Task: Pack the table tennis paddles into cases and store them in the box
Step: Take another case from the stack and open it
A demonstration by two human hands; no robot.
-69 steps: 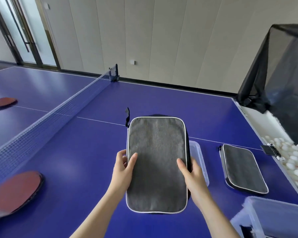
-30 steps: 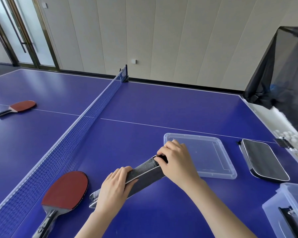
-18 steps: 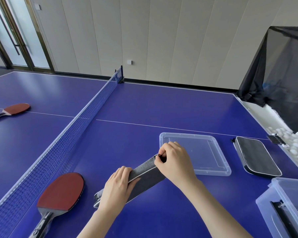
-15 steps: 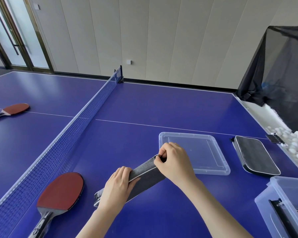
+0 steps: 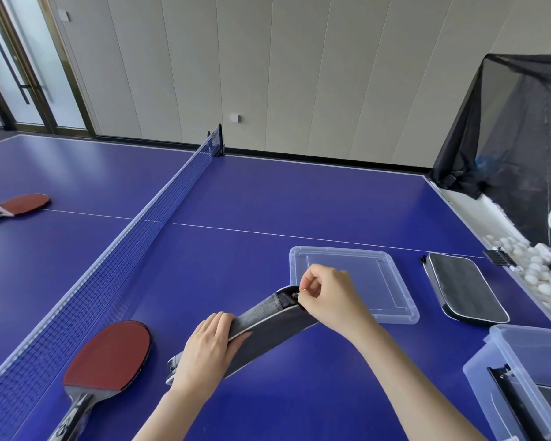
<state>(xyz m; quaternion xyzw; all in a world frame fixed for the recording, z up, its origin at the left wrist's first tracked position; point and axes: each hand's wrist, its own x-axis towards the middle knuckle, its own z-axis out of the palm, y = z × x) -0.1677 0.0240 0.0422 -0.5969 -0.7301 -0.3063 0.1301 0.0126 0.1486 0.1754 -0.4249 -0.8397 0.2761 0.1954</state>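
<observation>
On the near half of the blue table tennis table (image 5: 268, 198), to the right of the blue mesh net (image 5: 134, 249), a grey fabric paddle case (image 5: 274, 329) edged with pale piping is held on its long edge, slanting from a low end at lower left to a raised corner at upper right. Whether the low end touches the table cannot be told. The left hand (image 5: 209, 348) grips the case near its low end, fingers curled over the top edge. The right hand (image 5: 328, 297) pinches the small dark zipper pull (image 5: 296, 295) at the raised corner between thumb and forefinger, the other fingers folded in. Left of the case, just beside the left hand, a red-faced wooden paddle with a dark handle (image 5: 109, 354) lies flat on the table, handle toward the viewer. A second red paddle (image 5: 23, 205) lies flat on the far side of the net, well apart. Behind the right hand rests a clear rectangular plastic lid (image 5: 363, 268), and to its right a second grey fabric case (image 5: 465, 292), closed and lying flat. At lower right stands a clear plastic storage box (image 5: 482, 361), uncovered, with a dark flat object (image 5: 503, 396) on edge inside, only partly in view. Along the right edge of the table, white balls (image 5: 541, 272) fill a tray beneath black netting (image 5: 522, 122).
</observation>
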